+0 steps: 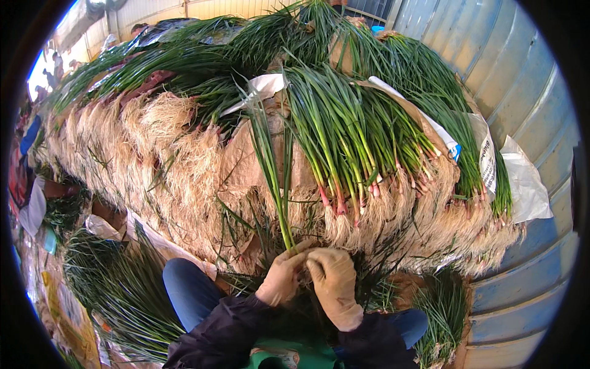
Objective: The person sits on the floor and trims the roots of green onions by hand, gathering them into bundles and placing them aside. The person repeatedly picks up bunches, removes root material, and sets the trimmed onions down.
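In the head view my left hand point(282, 276), in a pale glove, grips the base of a green garlic plant point(275, 198). Its long leaves point up and away from me. Close against it, my right hand point(335, 281) is also gloved, with its fingers curled in at the plant's root end. What lies between the right fingers is hidden. Just beyond my hands, several loose green garlic plants point(343, 133) lie in a layer, pinkish bases and pale roots towards me. Brown sacking point(249, 161) shows beside them.
A large heap of stacked green garlic, roots point(170, 152) outward, rises ahead. More leaves point(120, 286) lie at my left, and another bunch point(440, 309) at my right. A corrugated metal wall point(521, 295) bounds the right side. White sheeting point(525, 180) hangs near it. People are at the far left.
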The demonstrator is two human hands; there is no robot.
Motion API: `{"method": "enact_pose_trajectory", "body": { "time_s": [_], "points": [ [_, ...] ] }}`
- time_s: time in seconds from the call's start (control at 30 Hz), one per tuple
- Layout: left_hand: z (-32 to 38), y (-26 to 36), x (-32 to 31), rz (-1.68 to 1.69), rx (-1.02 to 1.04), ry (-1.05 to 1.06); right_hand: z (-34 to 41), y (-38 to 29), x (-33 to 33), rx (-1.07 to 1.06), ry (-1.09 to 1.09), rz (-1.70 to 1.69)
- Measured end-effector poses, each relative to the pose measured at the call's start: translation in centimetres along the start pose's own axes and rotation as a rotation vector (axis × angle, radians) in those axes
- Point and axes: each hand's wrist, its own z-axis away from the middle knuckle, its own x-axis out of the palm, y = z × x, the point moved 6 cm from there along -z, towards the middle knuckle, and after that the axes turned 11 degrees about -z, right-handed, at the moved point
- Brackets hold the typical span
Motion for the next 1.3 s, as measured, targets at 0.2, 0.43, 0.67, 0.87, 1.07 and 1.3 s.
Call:
{"method": "enact_pose_trajectory", "body": {
  "time_s": [0.2,0.43,0.67,0.87,1.07,1.3],
  "points": [
    [5.7,-2.9,-2.4,-0.768,0.029,0.164,-8.6,3.1,0.4,0.162,-0.032,0.642],
    [3.0,1.4,-2.9,-0.563,0.437,0.223,-4.9,1.4,1.0,0.107,-0.053,0.547],
    [-5.6,4.4,-0.3,0.034,0.139,-0.125,-0.8,0.6,1.4,0.049,-0.09,0.209],
    [-4.2,3.9,-2.0,0.213,0.109,-0.161,-1.5,1.9,-1.2,0.012,0.291,0.213],
    [-5.1,4.7,-3.0,-0.096,0.106,0.065,-0.4,5.7,3.1,0.343,0.072,-0.197],
    [-0.4,5.0,-4.2,-0.122,0.229,0.096,-1.1,5.2,1.2,0.095,0.215,0.11]
  ]
}}
